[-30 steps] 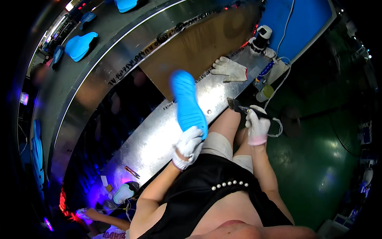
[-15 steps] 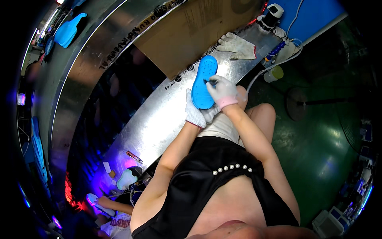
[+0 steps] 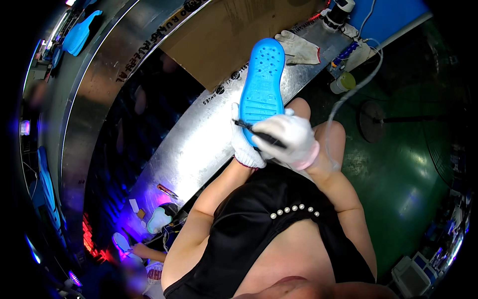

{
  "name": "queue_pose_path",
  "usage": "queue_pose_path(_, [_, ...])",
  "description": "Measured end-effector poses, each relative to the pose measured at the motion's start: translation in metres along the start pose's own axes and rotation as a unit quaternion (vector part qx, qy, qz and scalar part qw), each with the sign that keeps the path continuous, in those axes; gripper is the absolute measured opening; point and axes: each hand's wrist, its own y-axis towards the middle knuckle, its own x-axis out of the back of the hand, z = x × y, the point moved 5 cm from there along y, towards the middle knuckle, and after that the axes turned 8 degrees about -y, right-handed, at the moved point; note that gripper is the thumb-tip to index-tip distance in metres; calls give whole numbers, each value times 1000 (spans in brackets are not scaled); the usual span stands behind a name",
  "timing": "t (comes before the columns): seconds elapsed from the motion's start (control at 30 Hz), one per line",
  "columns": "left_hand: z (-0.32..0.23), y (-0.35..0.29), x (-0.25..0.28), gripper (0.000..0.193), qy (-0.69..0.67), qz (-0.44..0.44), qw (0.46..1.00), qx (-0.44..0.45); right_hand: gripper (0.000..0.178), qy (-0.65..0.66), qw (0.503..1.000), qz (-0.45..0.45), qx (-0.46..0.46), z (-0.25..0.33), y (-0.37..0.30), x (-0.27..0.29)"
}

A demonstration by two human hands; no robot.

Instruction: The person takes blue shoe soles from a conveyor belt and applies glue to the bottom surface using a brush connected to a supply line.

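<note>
A blue shoe sole (image 3: 263,84), with small holes at its far end and crosswise ridges nearer me, stands tilted in front of my body. My left hand (image 3: 244,149), in a white knitted glove, grips its near left edge; part of that hand is hidden behind the sole. My right hand (image 3: 291,137), in a white glove with a pink cuff, is closed around a slim black pen-like tool (image 3: 269,139). The tool lies across the sole's near end, its tip pointing left, close to my left fingers. Motion blurs the right hand a little.
Beyond the sole, a spare white glove (image 3: 301,48) lies on the metal table (image 3: 189,149) beside a cardboard sheet (image 3: 214,45). A red cutter knife (image 3: 167,191) lies at the left. Further down left, a co-worker's hand (image 3: 144,251) is near another sole (image 3: 121,242). A hose (image 3: 348,99) hangs right.
The sole has come closer and tilted up, its ridged surface now facing me more fully. My right hand has moved down toward the sole's near end, with the black tool now lying across it.
</note>
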Motion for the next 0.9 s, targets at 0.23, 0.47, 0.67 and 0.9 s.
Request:
queue_pose_path(0.23, [-7, -6, -13, 81, -87, 94, 992, -18, 28, -59, 997, -11, 42, 2, -7, 6])
queue_pose_path(0.47, [-21, 6, -20, 75, -78, 74, 993, -41, 17, 48, 982, -122, -134, -27, -1, 26])
queue_pose_path(0.67, [-38, 9, -26, 80, -23, 205, 976, 74, 22, 145, 982, -22, -123, 14, -17, 18])
queue_pose_path(0.9, [-46, 6, -37, 75, -116, 100, 964, 217, 19, -107, 972, 162, 130, 25, -16, 25])
